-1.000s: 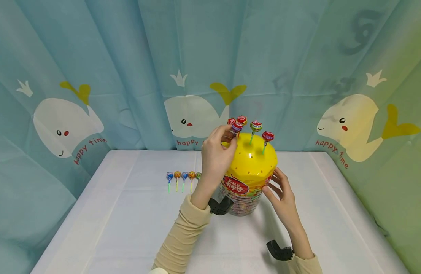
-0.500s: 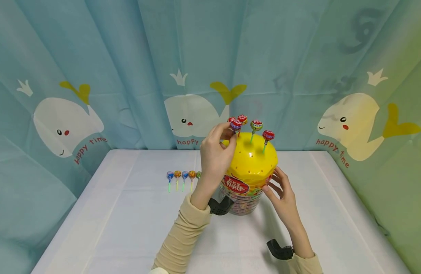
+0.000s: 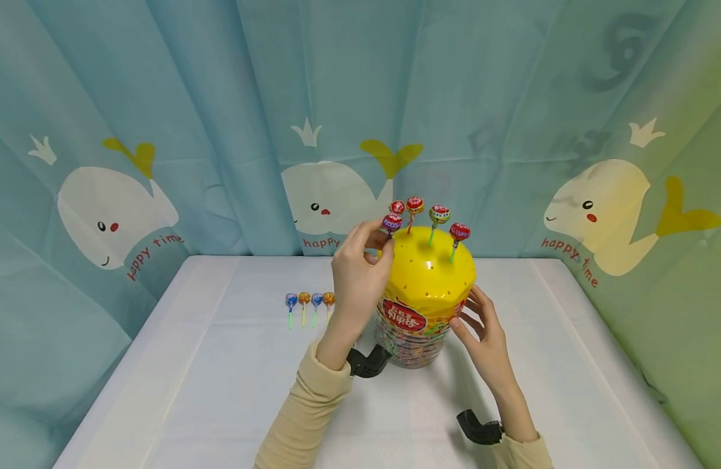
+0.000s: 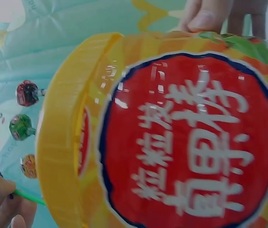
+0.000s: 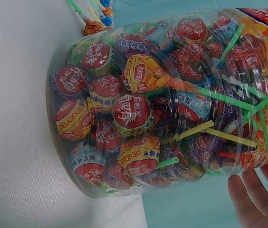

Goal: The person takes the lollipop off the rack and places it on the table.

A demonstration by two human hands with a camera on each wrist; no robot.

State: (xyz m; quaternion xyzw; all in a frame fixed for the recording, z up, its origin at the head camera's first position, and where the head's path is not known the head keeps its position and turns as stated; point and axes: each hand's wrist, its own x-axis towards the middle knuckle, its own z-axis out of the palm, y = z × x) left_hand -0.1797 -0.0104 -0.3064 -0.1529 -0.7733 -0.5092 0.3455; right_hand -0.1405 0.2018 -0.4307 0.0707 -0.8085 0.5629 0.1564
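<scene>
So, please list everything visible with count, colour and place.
Cloth-covered table: one, white, lower half
Ribbed plastic jar: one, clear, on table
Wrapped lollipops: many, multicoloured, inside jar
Oval label: one, red, jar's front
Faceted plastic lid: one, yellow, on jar
Upright lollipops: four, red, orange, green, above lid
Held lollipop: one, purple, lid's left
Lying lollipops: four visible, blue, orange, on table
Fabric curtain: one, blue, behind table
Printed whales: three, white, on curtain
Sleeves: two, beige, foreground
Curved devices: two, black, beside sleeves
Left hand: one, pinching held lollipop
Right hand: one, touching jar
</scene>
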